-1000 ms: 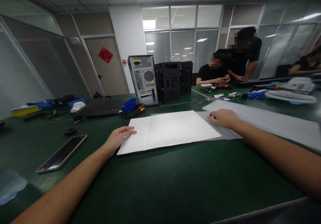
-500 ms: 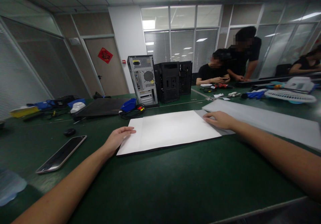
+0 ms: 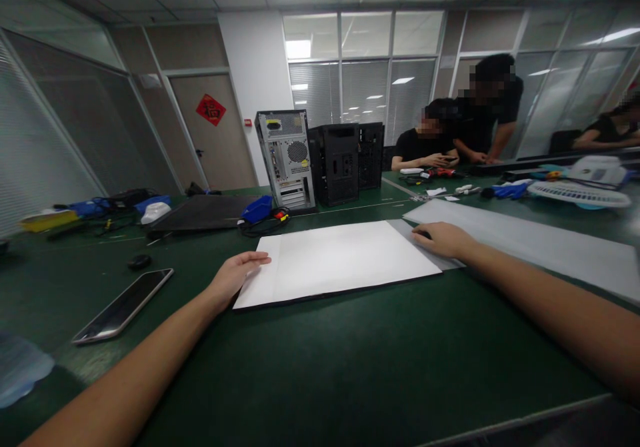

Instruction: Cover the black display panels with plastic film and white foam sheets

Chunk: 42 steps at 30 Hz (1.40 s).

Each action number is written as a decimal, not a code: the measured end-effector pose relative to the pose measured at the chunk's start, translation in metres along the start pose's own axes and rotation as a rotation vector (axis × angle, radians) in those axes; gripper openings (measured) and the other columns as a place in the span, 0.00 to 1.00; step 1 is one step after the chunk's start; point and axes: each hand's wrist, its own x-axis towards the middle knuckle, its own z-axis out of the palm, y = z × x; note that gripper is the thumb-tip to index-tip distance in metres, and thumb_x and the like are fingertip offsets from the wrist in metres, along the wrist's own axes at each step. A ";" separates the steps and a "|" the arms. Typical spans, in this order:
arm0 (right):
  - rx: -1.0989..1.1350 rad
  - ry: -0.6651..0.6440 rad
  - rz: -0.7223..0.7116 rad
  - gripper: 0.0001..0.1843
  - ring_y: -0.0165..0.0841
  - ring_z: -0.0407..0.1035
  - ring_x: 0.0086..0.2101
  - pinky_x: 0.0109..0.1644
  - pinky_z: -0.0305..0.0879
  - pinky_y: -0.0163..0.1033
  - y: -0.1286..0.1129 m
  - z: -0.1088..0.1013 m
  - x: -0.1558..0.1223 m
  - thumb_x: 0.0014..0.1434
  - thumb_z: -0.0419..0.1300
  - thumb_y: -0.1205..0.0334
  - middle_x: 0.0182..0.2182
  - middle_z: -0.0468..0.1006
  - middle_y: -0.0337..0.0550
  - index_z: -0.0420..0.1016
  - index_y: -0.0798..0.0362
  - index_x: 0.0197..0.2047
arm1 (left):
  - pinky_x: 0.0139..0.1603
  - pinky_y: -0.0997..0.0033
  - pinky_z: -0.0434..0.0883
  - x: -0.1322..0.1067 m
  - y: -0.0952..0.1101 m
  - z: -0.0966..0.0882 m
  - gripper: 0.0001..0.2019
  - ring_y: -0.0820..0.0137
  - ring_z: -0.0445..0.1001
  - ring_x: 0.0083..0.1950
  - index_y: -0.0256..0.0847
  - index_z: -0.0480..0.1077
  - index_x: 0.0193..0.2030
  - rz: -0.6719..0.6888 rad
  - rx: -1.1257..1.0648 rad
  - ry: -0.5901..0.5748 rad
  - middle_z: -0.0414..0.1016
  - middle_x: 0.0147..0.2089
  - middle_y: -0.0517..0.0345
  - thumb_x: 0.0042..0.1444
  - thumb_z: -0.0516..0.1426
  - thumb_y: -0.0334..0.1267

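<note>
A flat rectangular white panel with a dark underside lies on the green table in front of me. My left hand holds its left end, with fairly straight fingers resting over the top. A thin translucent sheet shows grey where it sticks out past the panel's right end. A faint line near the panel's left end suggests that this sheet lies over the panel. At the right end, my right hand has its fingers curled in against the thumb at the sheet. The fingertips' contact is partly hidden.
A larger whitish sheet lies to the right. Computer cases stand behind, beside a blue connector with cables. A phone and black puck lie left. Two people are across the table.
My right hand has shifted slightly right and its fingers have curled in more. The translucent sheet has slid slightly left. My left hand and the panel have hardly moved.
</note>
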 end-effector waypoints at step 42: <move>0.055 0.064 0.177 0.36 0.47 0.73 0.45 0.46 0.65 0.49 -0.025 -0.009 -0.005 0.64 0.40 0.35 0.46 0.79 0.50 0.75 0.47 0.57 | 0.66 0.61 0.58 -0.003 0.003 -0.001 0.13 0.60 0.72 0.61 0.45 0.81 0.42 0.022 0.050 -0.065 0.80 0.54 0.54 0.48 0.62 0.39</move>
